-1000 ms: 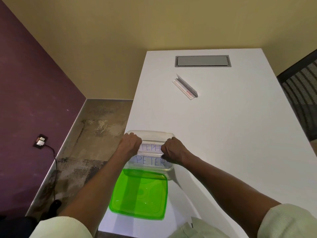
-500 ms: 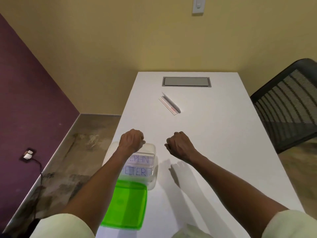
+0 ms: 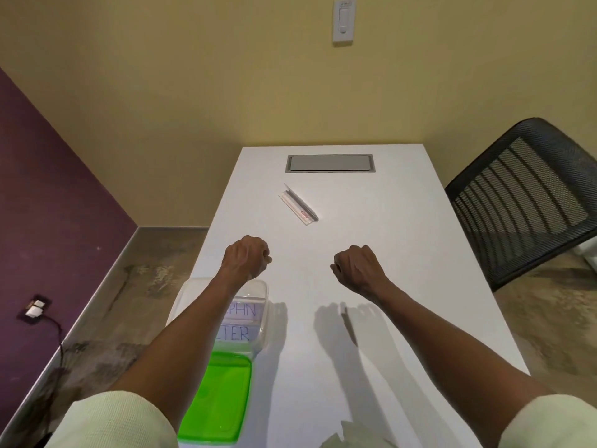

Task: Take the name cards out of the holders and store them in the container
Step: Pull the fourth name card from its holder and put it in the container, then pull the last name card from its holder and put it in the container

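Observation:
A clear plastic container (image 3: 260,287) sits at the table's left edge with two white name cards (image 3: 243,323) lying in it, partly hidden under my left forearm. Its green lid (image 3: 218,400) lies just nearer to me. One clear card holder (image 3: 298,204) lies farther out on the table, below the grey hatch. My left hand (image 3: 247,257) hovers past the container with fingers curled and nothing in it. My right hand (image 3: 357,266) is raised over the table's middle, also curled and holding nothing.
The white table (image 3: 371,227) has a grey cable hatch (image 3: 330,163) at its far end. A black mesh chair (image 3: 523,202) stands at the right. A wall switch (image 3: 344,22) is on the yellow wall, and a floor outlet with cable (image 3: 35,310) is at left.
Both hands have left the container and cards and lifted forward over the table, the right one moving rightward. The view has tilted up, showing more wall and the chair.

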A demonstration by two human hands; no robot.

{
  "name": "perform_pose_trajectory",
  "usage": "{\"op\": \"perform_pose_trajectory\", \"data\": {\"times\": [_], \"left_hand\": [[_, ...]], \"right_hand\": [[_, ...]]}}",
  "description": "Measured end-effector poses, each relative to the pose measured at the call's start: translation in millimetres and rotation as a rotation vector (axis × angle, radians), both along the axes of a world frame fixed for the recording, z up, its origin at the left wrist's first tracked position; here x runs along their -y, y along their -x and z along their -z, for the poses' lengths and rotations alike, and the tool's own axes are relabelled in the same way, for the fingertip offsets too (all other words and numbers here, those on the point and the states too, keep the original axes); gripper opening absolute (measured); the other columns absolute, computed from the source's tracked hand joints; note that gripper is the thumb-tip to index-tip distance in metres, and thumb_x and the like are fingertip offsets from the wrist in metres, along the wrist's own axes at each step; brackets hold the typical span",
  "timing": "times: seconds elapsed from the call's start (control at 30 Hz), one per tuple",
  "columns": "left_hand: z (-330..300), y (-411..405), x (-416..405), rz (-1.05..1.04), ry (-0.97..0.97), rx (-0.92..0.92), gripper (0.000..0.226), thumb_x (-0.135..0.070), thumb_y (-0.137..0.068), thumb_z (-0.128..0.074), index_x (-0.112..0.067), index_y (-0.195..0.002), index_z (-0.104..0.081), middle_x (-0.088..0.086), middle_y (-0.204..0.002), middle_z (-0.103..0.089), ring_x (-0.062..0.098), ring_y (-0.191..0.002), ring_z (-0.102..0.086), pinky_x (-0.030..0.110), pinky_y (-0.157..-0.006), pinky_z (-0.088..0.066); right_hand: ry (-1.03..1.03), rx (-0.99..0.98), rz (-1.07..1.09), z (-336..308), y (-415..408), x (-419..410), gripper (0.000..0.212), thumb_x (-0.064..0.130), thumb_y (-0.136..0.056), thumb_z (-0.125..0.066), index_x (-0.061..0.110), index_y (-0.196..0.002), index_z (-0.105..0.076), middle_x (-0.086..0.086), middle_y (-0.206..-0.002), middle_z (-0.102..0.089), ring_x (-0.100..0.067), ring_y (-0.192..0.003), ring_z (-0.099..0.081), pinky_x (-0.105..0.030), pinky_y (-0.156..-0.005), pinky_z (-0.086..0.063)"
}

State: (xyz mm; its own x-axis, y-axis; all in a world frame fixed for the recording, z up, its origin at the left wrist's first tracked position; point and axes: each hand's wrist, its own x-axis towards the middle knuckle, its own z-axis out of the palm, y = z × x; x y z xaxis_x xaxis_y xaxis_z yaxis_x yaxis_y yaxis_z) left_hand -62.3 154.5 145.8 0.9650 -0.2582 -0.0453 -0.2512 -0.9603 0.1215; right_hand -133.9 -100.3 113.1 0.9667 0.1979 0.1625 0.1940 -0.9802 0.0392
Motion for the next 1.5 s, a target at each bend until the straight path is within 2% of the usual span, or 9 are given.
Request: {"op": "perform_pose_trajectory", "data": {"times": [0.2,0.47,0.6,0.97,1.1,1.2,1.4,1.47,1.5], "left_hand": [[6,-4,14,0.017,0.008,-0.020,0.021,-0.034,-0.088,-0.065,-0.018,-0.101,-0.071,0.008,-0.105,-0.070,0.028,-0.097,-0.065,0.036,-0.083,-0.053],[24,-20,23,0.044,0.021,-0.027,0.031,-0.032,-0.091,-0.060,-0.019,-0.119,-0.063,0.002,-0.119,-0.067,0.025,-0.116,-0.057,0.035,-0.089,-0.048],[29,-35,28,0.039,0.026,-0.042,0.032,-0.031,-0.092,-0.059,-0.019,-0.122,-0.062,0.003,-0.121,-0.066,0.026,-0.118,-0.056,0.035,-0.091,-0.047],[35,-94,37,-0.030,0.070,0.039,0.019,-0.020,-0.092,-0.052,-0.017,-0.093,-0.071,0.006,-0.094,-0.072,0.029,-0.086,-0.065,0.031,-0.070,-0.050],[43,-124,39,-0.071,0.112,0.080,0.019,-0.016,-0.091,-0.051,-0.015,-0.086,-0.070,0.005,-0.086,-0.071,0.029,-0.077,-0.063,0.028,-0.063,-0.045],[48,-147,41,-0.089,0.135,0.082,0.018,-0.014,-0.090,-0.052,-0.013,-0.084,-0.069,0.005,-0.083,-0.069,0.031,-0.075,-0.062,0.027,-0.061,-0.042],[59,-193,42,-0.100,0.146,0.059,0.025,0.003,-0.070,-0.041,-0.017,-0.058,-0.031,0.001,-0.057,-0.029,0.027,-0.061,-0.026,0.025,-0.048,-0.019],[65,-212,43,-0.108,0.171,0.067,0.025,0.001,-0.075,-0.041,-0.017,-0.063,-0.029,0.004,-0.057,-0.034,0.032,-0.063,-0.030,0.027,-0.050,-0.026],[69,-221,45,-0.124,0.186,0.067,0.025,-0.001,-0.081,-0.043,-0.018,-0.065,-0.052,0.008,-0.063,-0.049,0.038,-0.067,-0.041,0.030,-0.055,-0.036]], "right_hand": [[-0.060,-0.093,0.090,5,-1,9,0.031,0.017,-0.085,-0.049,0.016,-0.058,-0.033,-0.005,-0.052,-0.032,-0.031,-0.056,-0.032,-0.033,-0.059,-0.023],[-0.102,-0.132,0.223,24,-10,19,0.027,0.015,-0.067,-0.075,0.012,-0.055,-0.051,-0.006,-0.047,-0.051,-0.029,-0.052,-0.053,-0.029,-0.053,-0.027],[-0.173,-0.148,0.214,32,-27,22,0.021,0.016,-0.078,-0.067,0.010,-0.063,-0.054,-0.010,-0.057,-0.057,-0.032,-0.064,-0.056,-0.032,-0.060,-0.028],[-0.146,-0.100,0.254,39,-78,27,0.029,0.013,-0.054,-0.085,0.012,-0.055,-0.056,-0.002,-0.044,-0.048,-0.024,-0.046,-0.051,-0.028,-0.052,-0.027],[-0.179,-0.206,0.289,55,-106,27,0.019,0.025,-0.093,-0.047,0.011,-0.099,-0.059,-0.005,-0.094,-0.065,-0.026,-0.096,-0.055,-0.034,-0.078,-0.035],[-0.263,-0.232,0.308,64,-125,24,0.027,0.026,-0.097,-0.038,0.011,-0.109,-0.056,-0.004,-0.109,-0.063,-0.026,-0.109,-0.051,-0.034,-0.089,-0.036],[-0.446,-0.361,0.387,65,-168,11,0.019,0.024,-0.092,-0.045,0.014,-0.078,-0.054,-0.007,-0.074,-0.054,-0.026,-0.071,-0.049,-0.034,-0.068,-0.044],[-0.498,-0.353,0.420,71,-181,8,0.022,0.018,-0.088,-0.047,0.014,-0.067,-0.041,-0.006,-0.066,-0.043,-0.025,-0.066,-0.039,-0.030,-0.059,-0.033],[-0.556,-0.355,0.452,74,-187,7,0.028,0.016,-0.086,-0.048,0.014,-0.062,-0.034,-0.005,-0.064,-0.039,-0.024,-0.065,-0.036,-0.029,-0.056,-0.028]]}}
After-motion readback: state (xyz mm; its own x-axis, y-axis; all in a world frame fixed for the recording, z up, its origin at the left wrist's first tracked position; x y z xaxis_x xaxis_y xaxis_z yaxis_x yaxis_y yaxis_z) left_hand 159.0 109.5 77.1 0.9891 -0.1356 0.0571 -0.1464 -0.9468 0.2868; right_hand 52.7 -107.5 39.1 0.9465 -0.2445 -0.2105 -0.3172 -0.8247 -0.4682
